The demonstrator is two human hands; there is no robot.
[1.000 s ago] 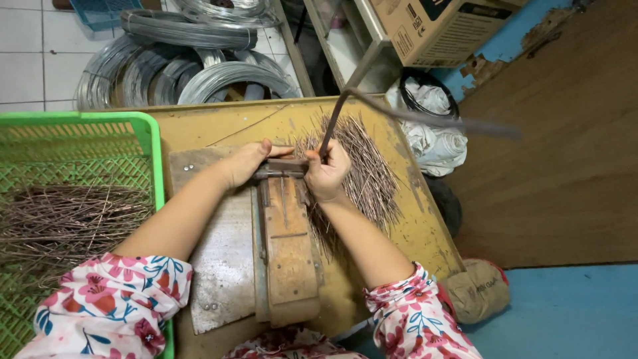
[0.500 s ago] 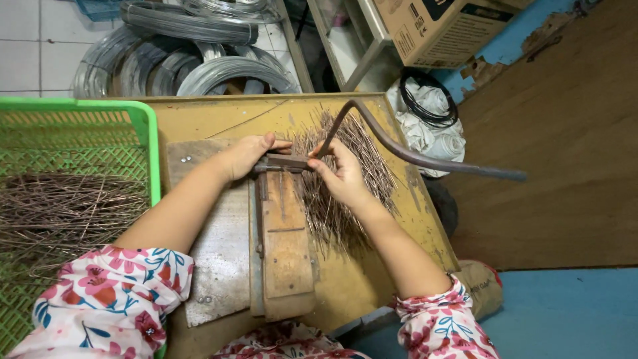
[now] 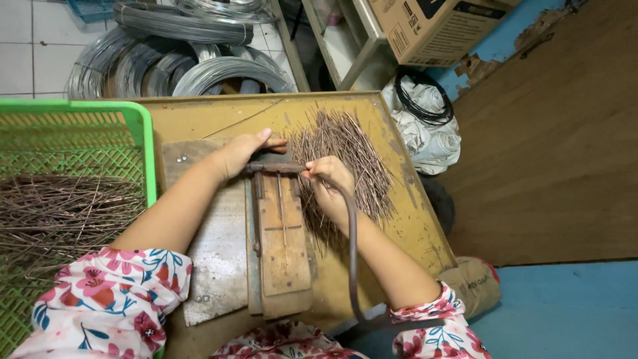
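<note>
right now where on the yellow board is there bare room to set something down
Bare strip of the yellow board along its far edge, between the green basket and the wire pile. Another narrow strip lies right of the pile. The middle is crowded: wooden jig, left hand, right hand.

Upper left of frame: white tiled floor, grey grout lines. Wire coils stacked on tiles, top centre-left. Top centre: pale metal frame, angled. Upper right: cardboard box, brown. Right half: brown board surface, plain. Blue wall strip beside box, paint chipped. Lower right: blue floor. Centre right: white cloth bundle, black cable loop on top. Light even, soft shadows.
</note>
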